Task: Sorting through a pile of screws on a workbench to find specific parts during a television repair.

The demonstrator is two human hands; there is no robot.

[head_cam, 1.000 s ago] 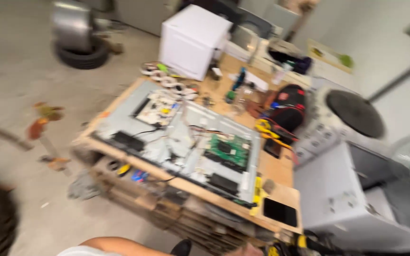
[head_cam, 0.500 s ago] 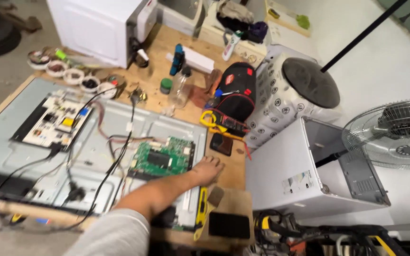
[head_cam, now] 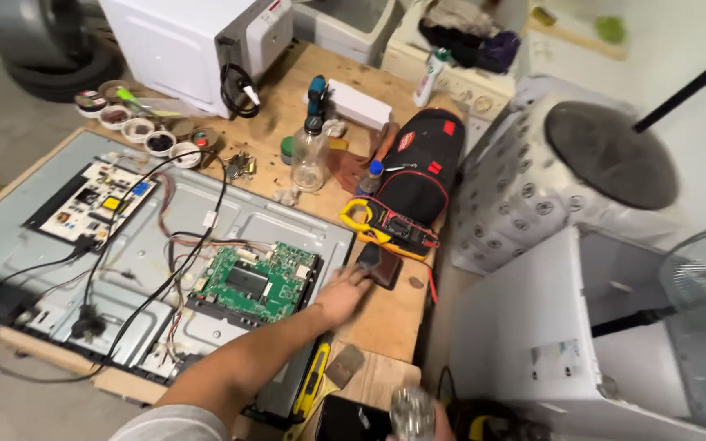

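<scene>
Workshop bench: wooden top, crowded, w/ an opened flat-panel chassis lying back-up across its left half. White appliance box at the far edge; perforated white drum and white cabinet off the bench's right side.

1. Hand status. Left hand is extended fwd, fingers spread and loosely flat, palm down. It rests at the chassis's right edge, fingertips touching or just short of a small dark rectangular device; motion blur prevents a firm call. I see nothing gripped in it. Right hand is at the bottom edge of view, mostly cut off, closed around a clear glassy cylindrical object.

2. Item location. Dark device lies flat on the bench, between the green circuit board and the yellow clamp meter, just below the meter.

3. Orientation. Device's long axis runs approx. near-left to far-right, one short end toward the reaching hand, the other toward the meter and the black-red tool bag.

4. Technique, my judgement. Approach along the long axis, pinch across the short dimension, thumb one side, fingers the other. Lift straight up to clear the meter's red leads. Keep the forearm off the board's connectors and loose wiring. Hold the right-hand object steady, clear of the bench edge.
</scene>
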